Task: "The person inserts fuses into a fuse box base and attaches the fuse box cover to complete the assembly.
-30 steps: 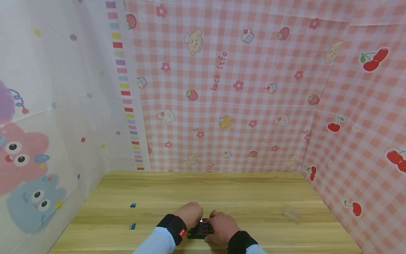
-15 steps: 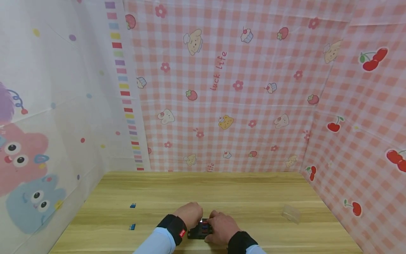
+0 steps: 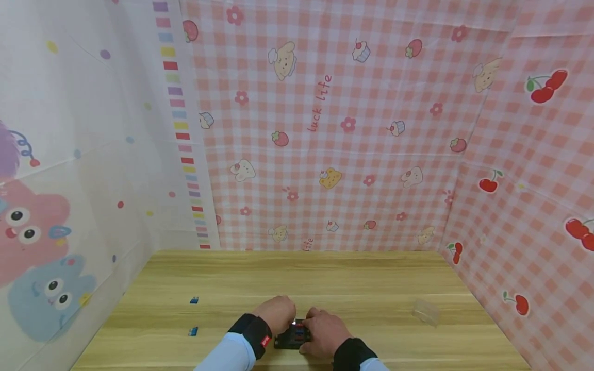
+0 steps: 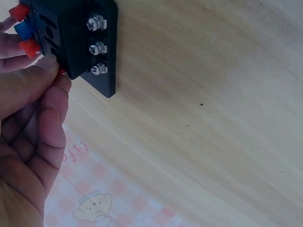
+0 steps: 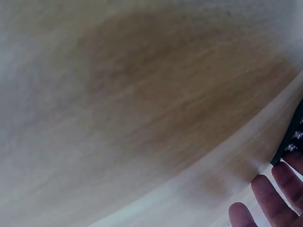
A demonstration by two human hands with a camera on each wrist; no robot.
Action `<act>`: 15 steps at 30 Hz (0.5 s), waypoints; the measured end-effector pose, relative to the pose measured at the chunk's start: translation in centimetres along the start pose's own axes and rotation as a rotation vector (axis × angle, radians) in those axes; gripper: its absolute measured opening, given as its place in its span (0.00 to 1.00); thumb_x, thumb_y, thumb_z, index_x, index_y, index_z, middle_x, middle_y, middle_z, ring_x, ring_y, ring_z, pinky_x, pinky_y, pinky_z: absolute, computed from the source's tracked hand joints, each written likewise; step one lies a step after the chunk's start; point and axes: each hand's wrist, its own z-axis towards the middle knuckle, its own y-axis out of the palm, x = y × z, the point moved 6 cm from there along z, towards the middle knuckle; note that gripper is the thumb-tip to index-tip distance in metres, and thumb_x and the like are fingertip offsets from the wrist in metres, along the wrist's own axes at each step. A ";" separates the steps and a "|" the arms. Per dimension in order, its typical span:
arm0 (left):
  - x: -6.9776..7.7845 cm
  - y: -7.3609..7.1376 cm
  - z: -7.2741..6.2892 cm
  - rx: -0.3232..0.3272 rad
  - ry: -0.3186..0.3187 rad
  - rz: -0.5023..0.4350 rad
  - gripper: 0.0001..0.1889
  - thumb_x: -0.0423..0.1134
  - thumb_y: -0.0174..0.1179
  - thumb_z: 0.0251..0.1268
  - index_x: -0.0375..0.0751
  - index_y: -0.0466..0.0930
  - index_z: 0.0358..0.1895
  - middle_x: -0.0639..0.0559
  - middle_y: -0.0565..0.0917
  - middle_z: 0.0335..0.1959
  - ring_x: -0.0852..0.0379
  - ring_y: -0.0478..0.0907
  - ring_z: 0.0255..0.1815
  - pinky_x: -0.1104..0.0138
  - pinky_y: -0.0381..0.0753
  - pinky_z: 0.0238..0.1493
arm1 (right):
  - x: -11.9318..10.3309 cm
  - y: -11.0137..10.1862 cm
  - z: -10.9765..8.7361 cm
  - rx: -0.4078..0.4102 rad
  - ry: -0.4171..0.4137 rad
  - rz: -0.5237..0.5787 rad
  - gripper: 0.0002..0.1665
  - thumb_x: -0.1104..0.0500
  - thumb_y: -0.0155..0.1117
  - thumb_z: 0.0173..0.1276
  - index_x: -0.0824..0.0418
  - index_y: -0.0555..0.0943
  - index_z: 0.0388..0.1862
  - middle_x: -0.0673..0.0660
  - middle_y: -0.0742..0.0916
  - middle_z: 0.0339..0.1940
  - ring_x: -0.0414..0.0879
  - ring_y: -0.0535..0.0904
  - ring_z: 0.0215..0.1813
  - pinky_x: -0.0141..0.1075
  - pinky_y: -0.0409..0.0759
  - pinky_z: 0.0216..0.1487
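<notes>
At the edge of the black block [image 4: 71, 40], a small red piece [image 4: 61, 72] is being pinched between thumb and fingertip of the left hand [image 3: 277, 313]; it is mostly being hidden, so whether it is being pushed in or drawn out cannot be told. The block is being gripped at its right edge by the right hand [image 3: 327, 332], near the front of the desk [image 3: 371, 278]. Beside the pinch, a row of red tabs [image 4: 29, 47] with a blue tab [image 4: 24, 30] between them is being held in the block; that part appears done, while the pinched one seems to be in progress. Screws [image 4: 96, 22] are being left exposed along one side. On the desk's left, a farther blue piece [image 3: 194, 300] and a nearer blue piece [image 3: 193, 331] are being left apart, seemingly yet to be handled; on the right, a clear plastic piece [image 3: 426, 312] is being left aside. The pale wood-grained desk is being enclosed by pink checked cloth [image 3: 394, 154] behind and to the right, and by white cartoon cloth [image 3: 116, 154] to the left.
</notes>
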 end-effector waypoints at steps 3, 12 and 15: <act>-0.1 -0.1 -0.1 -0.004 0.005 -0.007 0.09 0.28 0.71 0.52 0.47 0.85 0.22 0.62 0.76 0.16 0.67 0.68 0.18 0.73 0.71 0.26 | -0.1 -0.1 0.0 0.003 -0.005 -0.006 0.25 0.42 0.77 0.54 0.56 0.87 0.44 0.47 0.80 0.43 0.42 0.74 0.40 0.39 0.76 0.43; -0.3 -0.3 -0.4 0.025 0.019 -0.027 0.08 0.29 0.72 0.51 0.47 0.86 0.23 0.63 0.79 0.17 0.68 0.70 0.19 0.74 0.72 0.26 | -0.2 -0.1 0.1 0.024 -0.020 -0.020 0.24 0.42 0.77 0.53 0.56 0.87 0.43 0.47 0.80 0.42 0.41 0.74 0.38 0.37 0.76 0.41; -0.2 -0.3 -0.4 0.021 0.015 -0.019 0.08 0.29 0.72 0.52 0.47 0.85 0.23 0.62 0.79 0.17 0.67 0.70 0.19 0.73 0.73 0.26 | -0.2 0.0 0.1 0.030 -0.021 -0.031 0.24 0.42 0.77 0.53 0.56 0.87 0.42 0.47 0.80 0.41 0.41 0.74 0.37 0.37 0.76 0.41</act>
